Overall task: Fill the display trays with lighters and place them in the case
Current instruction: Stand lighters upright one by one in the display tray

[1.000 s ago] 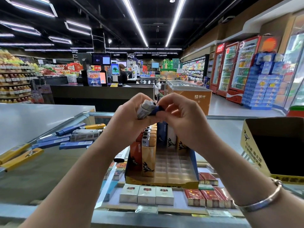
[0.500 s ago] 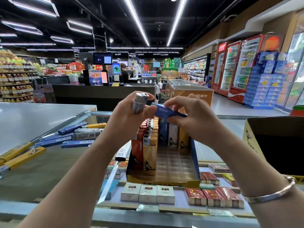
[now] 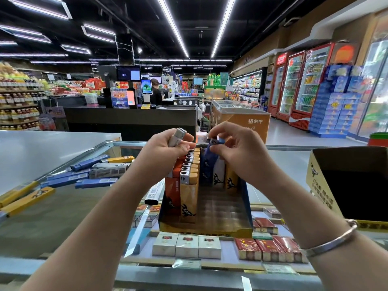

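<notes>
Loose lighters (image 3: 98, 171), blue, yellow, white, lie scattered on the glass case (image 3: 52, 206) at left. Left hand (image 3: 165, 152) grips a white lighter (image 3: 177, 137), raised above the display tray (image 3: 204, 228). Tray sits on case, left rows filled with orange lighters. Right hand (image 3: 237, 150) pinches a blue lighter (image 3: 211, 154), tilted over the tray's back row. Empty carton (image 3: 319, 177) at far right.
</notes>
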